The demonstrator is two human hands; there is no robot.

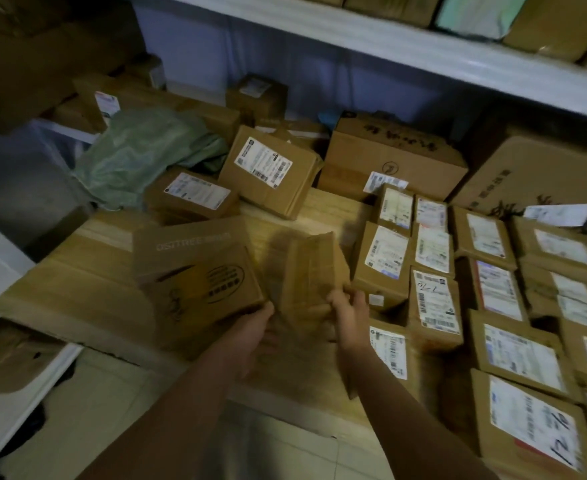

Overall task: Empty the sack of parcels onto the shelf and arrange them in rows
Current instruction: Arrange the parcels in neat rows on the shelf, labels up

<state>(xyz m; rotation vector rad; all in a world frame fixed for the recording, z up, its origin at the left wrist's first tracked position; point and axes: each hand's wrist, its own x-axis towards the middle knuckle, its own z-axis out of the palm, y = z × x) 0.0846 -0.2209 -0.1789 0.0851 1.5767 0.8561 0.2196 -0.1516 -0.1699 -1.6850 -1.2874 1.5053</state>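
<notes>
Head view. The wooden shelf (87, 289) carries cardboard parcels under dim light.

Left hand (254, 336): positioned at the near lower corner of a large printed box (195, 275). The box stands tilted on the shelf, its dark oval logo facing up. The fingers are hidden by blur and by the box edge; whether the grip is clenched or released cannot be determined.

Right hand (349, 308): the grip is closed around the lower end of a small plain box (311, 271), fingers curled against its near edge. This box is raised on end and is motion-blurred. It sits between the large printed box and the arranged parcels.

Arranged parcels (493, 296): located on the right half of the shelf, set in rows, touching one another, white labels facing up.

Sack (139, 150): green, crumpled, lying at the rear left of the shelf. Two labelled boxes (268, 171) lie loose just beside it, one tilted against the other.

Rear of shelf: larger cartons (396, 157) with dark printed characters stand against the wall.

Upper shelf (423, 46): white edge, holding further boxes.
</notes>
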